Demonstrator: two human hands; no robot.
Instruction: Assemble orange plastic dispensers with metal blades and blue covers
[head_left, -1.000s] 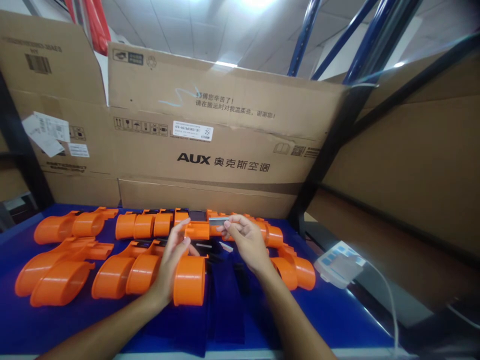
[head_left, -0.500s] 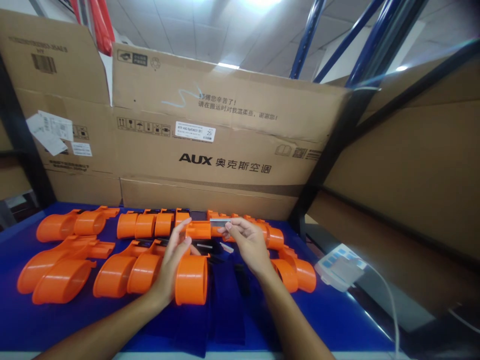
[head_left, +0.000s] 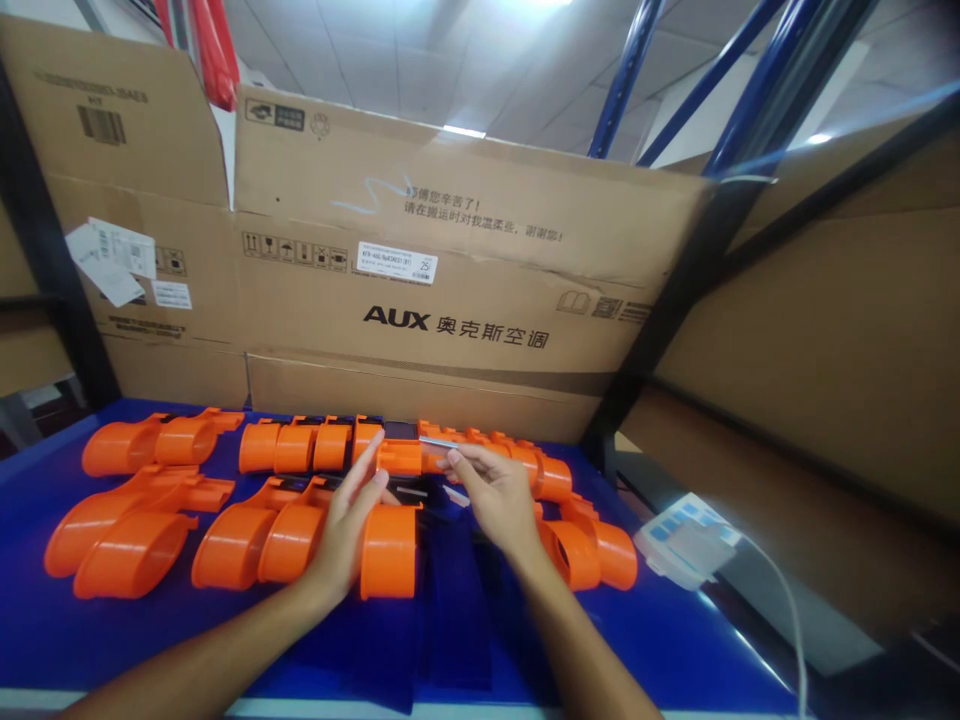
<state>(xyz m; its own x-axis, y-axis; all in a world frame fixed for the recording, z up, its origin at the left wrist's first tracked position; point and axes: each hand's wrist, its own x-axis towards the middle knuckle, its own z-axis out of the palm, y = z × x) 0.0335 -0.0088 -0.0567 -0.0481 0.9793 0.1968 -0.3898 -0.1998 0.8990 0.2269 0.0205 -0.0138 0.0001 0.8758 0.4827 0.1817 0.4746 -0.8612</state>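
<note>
Strip [head_left: 435, 443] juts left from pinching right grip [head_left: 501, 497]; orange piece [head_left: 401, 459] pinched at left end by left grip [head_left: 349, 525].

Printed cardboard panel [head_left: 315, 320] standing behind the blue worktop [head_left: 697, 645], with a white label [head_left: 397, 264] above the lettering AUX [head_left: 396, 318]. Right: dark slanting post [head_left: 660, 330] and, near the worktop's edge, a pale translucent device [head_left: 686, 545] (a white cable [head_left: 800, 650] trails from it). Upper left: red object [head_left: 216, 60], partly hidden. Above: ceiling [head_left: 435, 60] and blue rack beam [head_left: 628, 75].
</note>
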